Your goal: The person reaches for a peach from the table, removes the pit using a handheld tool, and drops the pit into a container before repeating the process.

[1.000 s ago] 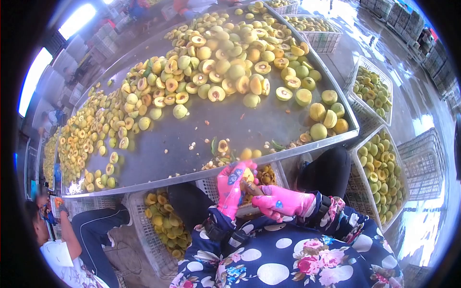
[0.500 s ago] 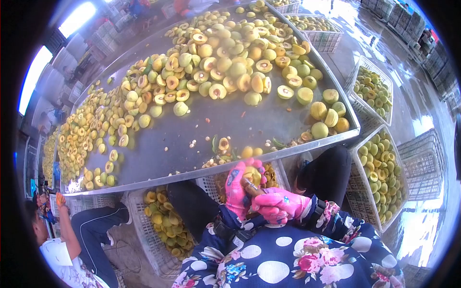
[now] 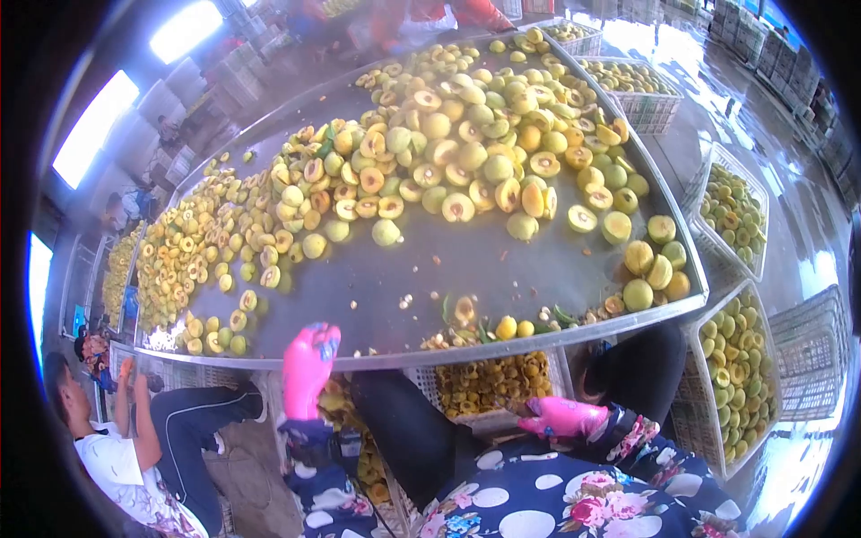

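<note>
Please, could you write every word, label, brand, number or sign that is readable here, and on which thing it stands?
There is no readable text.
Gloved left hand: blue print, too blurred to make out.
Seated co-worker's white shirt: print too unclear to read.
Dotted floral garment: pattern, no visible writing.

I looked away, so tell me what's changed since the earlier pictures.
The left hand has moved away from the right hand, leftward to the table's near edge. The fruit once between them no longer shows; whether the left hand holds it is unclear. The right hand stays roughly in place; the fruit pile looks unchanged.
</note>
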A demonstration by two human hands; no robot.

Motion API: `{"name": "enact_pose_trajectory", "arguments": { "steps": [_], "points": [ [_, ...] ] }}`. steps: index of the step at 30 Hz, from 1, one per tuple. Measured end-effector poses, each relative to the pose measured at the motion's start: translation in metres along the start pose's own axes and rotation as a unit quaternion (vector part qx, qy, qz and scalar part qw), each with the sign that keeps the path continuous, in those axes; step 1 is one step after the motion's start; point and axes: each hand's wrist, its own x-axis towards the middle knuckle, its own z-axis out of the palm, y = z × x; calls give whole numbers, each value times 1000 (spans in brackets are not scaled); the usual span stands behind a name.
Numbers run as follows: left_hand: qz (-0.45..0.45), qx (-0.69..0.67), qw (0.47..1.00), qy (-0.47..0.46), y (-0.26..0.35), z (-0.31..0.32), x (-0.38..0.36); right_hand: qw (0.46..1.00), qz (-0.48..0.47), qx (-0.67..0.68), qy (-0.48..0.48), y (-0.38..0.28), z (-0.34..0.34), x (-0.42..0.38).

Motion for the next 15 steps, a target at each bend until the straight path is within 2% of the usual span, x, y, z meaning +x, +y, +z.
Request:
{"name": "enact_pose_trajectory", "arguments": {
  "steps": [1, 3, 5, 6, 7, 8, 10, 12, 13, 14, 15],
  "points": [
    [53, 73, 996, 29, -4, 7, 30, 1000, -9, -14, 0, 2, -1, 6],
    [-51, 27, 998, -15, 37, 32, 78, 1000, 13, -17, -11, -9, -4, 2],
    [-105, -26, 992, -67, 55, 65, 129, 1000, 15, -13, -7, -4, -6, 6],
    [-107, 71, 990, -58, 53, 88, 158, 1000, 21, -14, -6, 1, -7, 9],
    [-140, 92, 983, -69, 39, 112, 190, 1000, 17, -7, -5, 5, -10, 12],
    [-127, 135, 981, -54, 16, 141, 220, 1000, 28, -1, 1, 1, -14, 11],
    [-5, 249, 968, 0, 14, 168, 223, 999, 51, 10, 5, -8, -19, 5],
    [-31, 113, 993, -26, -1, 178, 232, 998, 47, 51, -2, -2, -20, 6],
    [-46, 47, 997, -38, 12, 171, 221, 996, 45, 81, -7, -1, -21, 4],
    [-95, -190, 970, -120, 20, 156, 200, 993, 41, 111, -12, -1, -21, 3],
    [-114, -360, 908, -179, 15, 146, 188, 989, 23, 147, -18, -6, -22, -2]
  ]
}}
